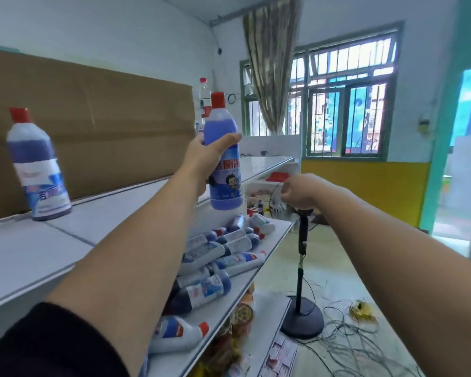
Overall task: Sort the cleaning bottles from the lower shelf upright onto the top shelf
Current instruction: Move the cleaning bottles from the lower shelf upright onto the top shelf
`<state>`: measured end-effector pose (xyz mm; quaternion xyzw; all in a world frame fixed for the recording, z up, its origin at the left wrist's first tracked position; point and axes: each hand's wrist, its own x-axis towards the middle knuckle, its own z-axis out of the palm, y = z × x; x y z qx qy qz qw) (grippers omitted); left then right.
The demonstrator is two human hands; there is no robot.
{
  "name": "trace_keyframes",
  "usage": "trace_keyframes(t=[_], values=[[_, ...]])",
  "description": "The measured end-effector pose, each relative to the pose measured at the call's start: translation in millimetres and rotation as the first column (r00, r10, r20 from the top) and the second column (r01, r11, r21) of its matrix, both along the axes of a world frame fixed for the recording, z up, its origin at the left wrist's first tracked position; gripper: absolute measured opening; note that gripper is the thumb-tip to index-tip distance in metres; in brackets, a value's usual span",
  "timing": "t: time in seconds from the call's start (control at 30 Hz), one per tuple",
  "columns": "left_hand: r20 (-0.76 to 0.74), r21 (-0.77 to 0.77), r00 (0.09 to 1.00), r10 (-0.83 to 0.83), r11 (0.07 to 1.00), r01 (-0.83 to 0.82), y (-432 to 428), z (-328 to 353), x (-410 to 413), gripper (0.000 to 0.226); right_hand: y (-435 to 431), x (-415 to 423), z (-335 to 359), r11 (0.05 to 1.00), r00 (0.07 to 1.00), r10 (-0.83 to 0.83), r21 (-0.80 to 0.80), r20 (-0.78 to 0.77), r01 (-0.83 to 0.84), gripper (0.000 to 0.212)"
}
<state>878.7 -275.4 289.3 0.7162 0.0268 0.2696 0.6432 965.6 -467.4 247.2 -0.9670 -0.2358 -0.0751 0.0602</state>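
Note:
My left hand [206, 156] grips a blue cleaning bottle [223, 161] with a red cap, upright in the air above the front edge of the top shelf [98, 221]. Another blue bottle [37, 164] with a red cap stands on the top shelf at the left, near the cardboard. Several more bottles [215, 257] lie on their sides in a heap on the lower shelf [272, 238]. My right hand [299, 190] hangs in the air to the right of the shelves, fingers curled into a loose fist with nothing in it.
A brown cardboard sheet [93, 126] leans along the back of the top shelf. A clear bottle [204, 91] stands at its far end. On the floor to the right are a black stand [302, 268] with a round base and tangled cables [351, 336].

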Motion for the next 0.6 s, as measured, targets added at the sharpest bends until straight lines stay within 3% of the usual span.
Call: trace_keyframes(t=[0.3,0.6], values=[[-0.029,0.04,0.999,-0.027,0.999,0.028,-57.2,-10.3,164.8,0.049,-53.0,169.5,-12.0,0.999,0.999,-0.037,-0.007,-0.017,0.037,0.033],[0.008,-0.022,0.993,0.12,0.993,-0.12,-80.8,6.7,303.7,0.05,-71.8,335.7,9.8,0.984,0.995,0.1,-0.148,0.03,-0.095,0.039]])
